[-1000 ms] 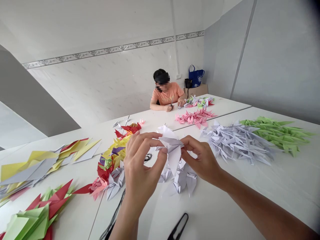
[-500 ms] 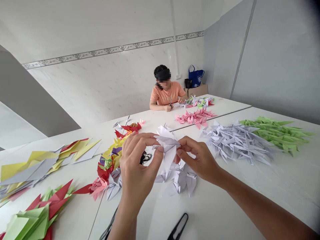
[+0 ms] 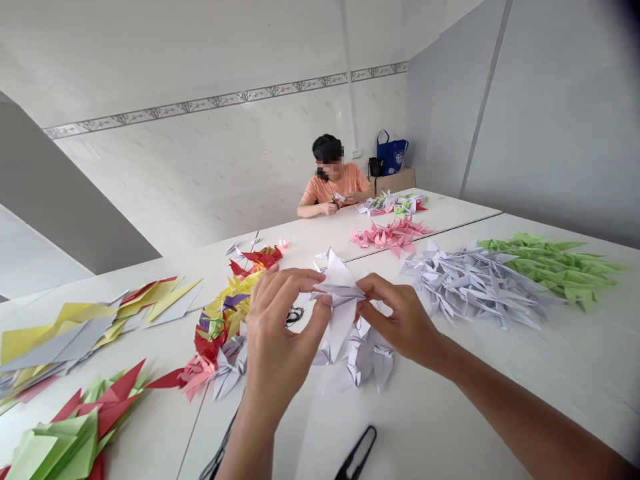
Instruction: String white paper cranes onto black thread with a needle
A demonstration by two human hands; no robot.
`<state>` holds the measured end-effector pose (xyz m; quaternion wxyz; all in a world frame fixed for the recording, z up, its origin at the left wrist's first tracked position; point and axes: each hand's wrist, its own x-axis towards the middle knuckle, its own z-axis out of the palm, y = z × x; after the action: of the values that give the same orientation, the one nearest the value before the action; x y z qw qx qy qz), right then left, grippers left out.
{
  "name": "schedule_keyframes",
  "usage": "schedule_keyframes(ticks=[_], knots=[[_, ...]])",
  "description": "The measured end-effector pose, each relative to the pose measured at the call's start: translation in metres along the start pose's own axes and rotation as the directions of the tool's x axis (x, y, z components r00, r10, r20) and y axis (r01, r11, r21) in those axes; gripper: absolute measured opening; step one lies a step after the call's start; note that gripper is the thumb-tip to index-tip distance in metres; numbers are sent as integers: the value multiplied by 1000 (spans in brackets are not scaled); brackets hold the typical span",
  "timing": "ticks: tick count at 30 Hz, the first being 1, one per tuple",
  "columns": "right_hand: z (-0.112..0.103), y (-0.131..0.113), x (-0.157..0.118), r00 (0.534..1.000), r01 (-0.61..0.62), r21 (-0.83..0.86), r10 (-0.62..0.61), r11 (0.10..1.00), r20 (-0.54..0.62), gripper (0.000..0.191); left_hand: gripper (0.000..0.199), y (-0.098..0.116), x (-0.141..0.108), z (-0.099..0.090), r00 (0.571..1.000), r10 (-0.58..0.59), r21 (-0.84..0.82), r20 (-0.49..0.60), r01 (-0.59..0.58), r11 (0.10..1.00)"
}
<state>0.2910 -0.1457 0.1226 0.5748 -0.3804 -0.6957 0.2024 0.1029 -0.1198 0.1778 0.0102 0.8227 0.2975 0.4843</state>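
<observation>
Person's L hand [image 3: 287,327] is half curled, thumb and fingertips pinched on the left side of a white origami crane [image 3: 340,275], w/ a wide gap btwn thumb and palm. R hand [image 3: 403,317] is more closed, thumb and index finger nipping the crane's right tip; can't tell whether it has thread too. Crane's up off the table [image 3: 450,407], btwn the two hands, wings spread roughly up and down.

Just below & behind it, a few white cranes [image 3: 367,357] lie on the tabletop. Black looped handle [image 3: 371,437] pokes in at the near edge, approx. centre; black cord [image 3: 220,450] runs down beside the L forearm, w/ a small black coil [image 3: 295,315] behind that hand.

Left of the L hand: a multicolored row of cranes [image 3: 227,303], red, yellow, purple & pink. Farther left, flat paper pieces [image 3: 75,327], mostly yellow & gray, then a green & red folded stack [image 3: 65,427] nearer. Right side: big white pile [image 3: 475,283] touching a green pile [image 3: 553,267]. Pink pile [image 3: 390,233] sits farther back.

Across the table, a co-worker in an orange T-shirt [image 3: 345,179] has scissors [image 3: 335,200] up against a small white paper piece, next to a mixed pile [image 3: 397,201].
</observation>
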Motion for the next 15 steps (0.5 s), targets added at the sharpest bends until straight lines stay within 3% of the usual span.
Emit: schedule_keyframes(ticks=[4, 15], knots=[[-1, 1, 0, 998, 54, -107, -55, 993, -7, 9, 7, 0, -1, 0, 1000, 0, -1, 13, 0, 1000], [-1, -6, 1, 1000, -26, -13, 26, 1000, 0, 8, 11, 0, 2, 0, 998, -57, -100, 34, 60, 993]])
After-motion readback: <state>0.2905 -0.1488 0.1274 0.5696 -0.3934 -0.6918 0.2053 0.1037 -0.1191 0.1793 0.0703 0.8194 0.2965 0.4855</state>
